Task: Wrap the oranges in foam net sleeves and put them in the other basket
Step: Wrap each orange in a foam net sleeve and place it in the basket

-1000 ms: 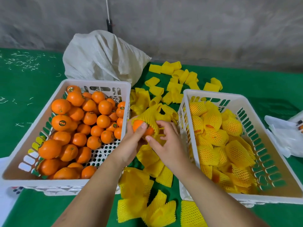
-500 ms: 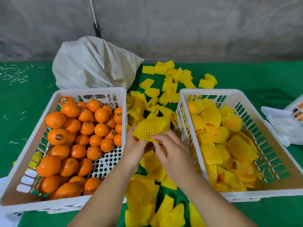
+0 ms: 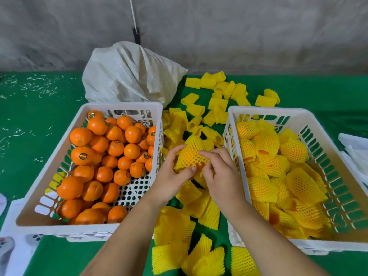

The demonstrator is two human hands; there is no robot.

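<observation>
Head view: netted orange [image 3: 190,156] is gripped between both baskets, left hand [image 3: 172,176] and right hand [image 3: 221,174] curled on its sleeve. Bare oranges [image 3: 111,156] fill left basket [image 3: 49,170]; wrapped ones [image 3: 278,176] lie in right basket [image 3: 338,156].

This looks like a fruit packing place, not a home. A wide surface [image 3: 298,92] with a green cover runs up to a rough grey wall [image 3: 239,32]. One white basket [image 3: 59,156] is full of bare oranges [image 3: 111,156], some with little stickers. The other basket [image 3: 328,156] holds oranges in yellow foam nets [image 3: 266,142]. Many loose foam sleeves [image 3: 217,90] lie between the baskets (a big pile). A white woven sack [image 3: 129,74] sits at the far edge.
</observation>
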